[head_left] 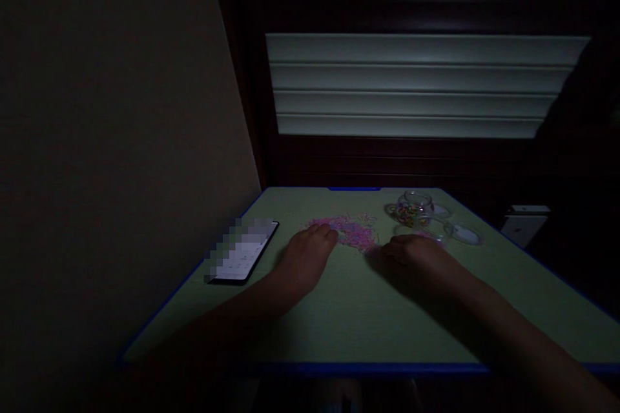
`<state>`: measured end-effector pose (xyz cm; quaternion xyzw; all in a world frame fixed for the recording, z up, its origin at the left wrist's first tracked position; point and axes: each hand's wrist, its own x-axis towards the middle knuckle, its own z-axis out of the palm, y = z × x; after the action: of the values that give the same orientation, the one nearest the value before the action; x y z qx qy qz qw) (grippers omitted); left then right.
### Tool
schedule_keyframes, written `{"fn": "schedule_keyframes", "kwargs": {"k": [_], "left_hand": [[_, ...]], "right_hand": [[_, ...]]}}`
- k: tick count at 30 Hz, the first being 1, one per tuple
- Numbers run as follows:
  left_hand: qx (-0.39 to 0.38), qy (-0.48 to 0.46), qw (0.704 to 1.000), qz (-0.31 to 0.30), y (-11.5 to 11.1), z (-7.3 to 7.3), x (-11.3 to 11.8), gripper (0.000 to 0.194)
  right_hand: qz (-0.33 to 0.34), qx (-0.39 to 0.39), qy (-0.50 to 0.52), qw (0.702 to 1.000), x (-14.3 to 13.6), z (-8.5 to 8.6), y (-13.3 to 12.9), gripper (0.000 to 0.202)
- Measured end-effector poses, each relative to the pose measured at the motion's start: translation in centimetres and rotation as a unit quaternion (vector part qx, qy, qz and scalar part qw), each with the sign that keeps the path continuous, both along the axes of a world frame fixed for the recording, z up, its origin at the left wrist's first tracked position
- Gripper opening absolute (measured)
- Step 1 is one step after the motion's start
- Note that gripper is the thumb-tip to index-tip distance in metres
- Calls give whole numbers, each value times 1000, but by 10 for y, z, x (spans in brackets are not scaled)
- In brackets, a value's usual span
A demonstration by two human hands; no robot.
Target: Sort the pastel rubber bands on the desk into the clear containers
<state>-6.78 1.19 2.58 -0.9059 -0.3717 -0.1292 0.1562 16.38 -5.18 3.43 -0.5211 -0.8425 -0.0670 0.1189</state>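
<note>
In the dim head view, a loose pile of small, thin pink and purple pieces (358,233) lies on the pale green table (358,310). They are too small to name surely. At the pile's left edge rests my left hand (307,255), its fingers curled and closed. My right hand (419,258) is closed just right of the pile, fingertips bent down close to the tabletop. Whatever either hand pinches is hidden. Behind my right hand sits a clear shallow dish (438,237) with some pink pieces, partly covered by the hand.
A clear glass jar (414,208) with multicoloured bits stands at the back right, beside clear round lids (465,233). A phone (247,251) with a lit screen lies on the left. The table has a blue edge; a wall rises on the left. White boxes (523,226) stand beyond the right edge.
</note>
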Motion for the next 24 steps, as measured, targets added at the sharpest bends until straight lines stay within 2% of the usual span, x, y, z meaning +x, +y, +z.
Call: {"fn": "schedule_keyframes", "kwargs": {"k": [3,9,17,24], "left_hand": [[-3,-26,999,-31,1,-5,2,19],[-32,-67,996,-51,-3,-11,9,21],[-76,-39,993,-78,-15,-12,18,22],[-55,-36,992,-106,-15,-14,19,21]], "right_hand": [[0,5,-3,1000,0,1,0,24],[6,21,9,1000,-4,4,-2,22],[62,132,38,989,-7,1,-1,25],[97,135,29,986,-8,0,-2,18]]}}
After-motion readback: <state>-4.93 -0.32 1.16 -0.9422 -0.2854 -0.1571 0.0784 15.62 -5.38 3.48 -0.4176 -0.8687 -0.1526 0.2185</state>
